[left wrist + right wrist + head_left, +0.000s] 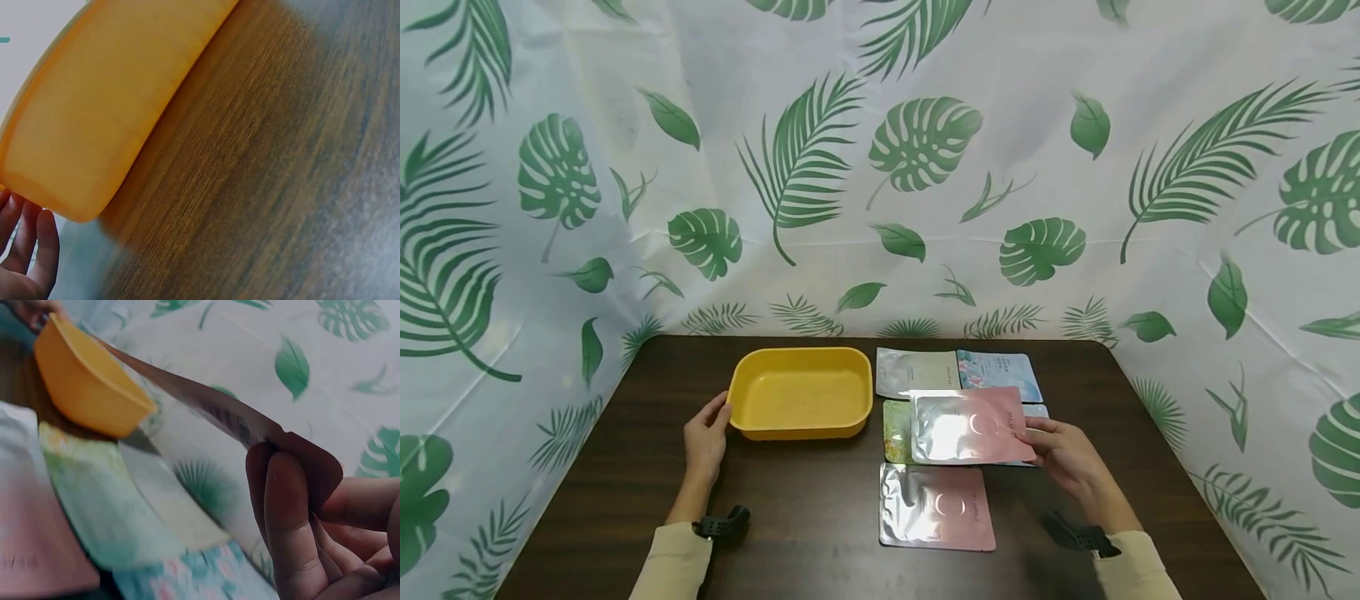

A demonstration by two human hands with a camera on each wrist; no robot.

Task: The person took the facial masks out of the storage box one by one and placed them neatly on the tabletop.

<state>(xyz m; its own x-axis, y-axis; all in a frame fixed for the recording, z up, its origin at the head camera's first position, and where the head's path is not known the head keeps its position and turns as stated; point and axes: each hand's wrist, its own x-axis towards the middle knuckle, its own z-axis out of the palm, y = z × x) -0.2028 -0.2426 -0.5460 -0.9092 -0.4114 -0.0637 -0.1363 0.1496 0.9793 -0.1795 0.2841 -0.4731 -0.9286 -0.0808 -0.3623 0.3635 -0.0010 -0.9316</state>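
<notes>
My right hand (1071, 467) pinches the right edge of a shiny pink foil sheet mask packet (966, 425), thumb against fingers. That packet is raised above others on the table; in the right wrist view the held packet (212, 406) appears nearly edge-on. Beneath it, a green-yellow packet (897, 432) is partly covered. A second pink packet (936, 507) lies nearer me. My left hand (706, 442) is at the left end of a yellow plastic bin (801, 434), fingertips right at its outer wall. In the left wrist view, extended fingers (47, 240) show beside the bin's corner.
Behind the held packet lie a silver-cream packet (917, 372) and a blue floral packet (998, 377). Everything is on a dark wooden table (805, 517). A white cloth with green leaves (820, 283) hangs behind the table and along its sides.
</notes>
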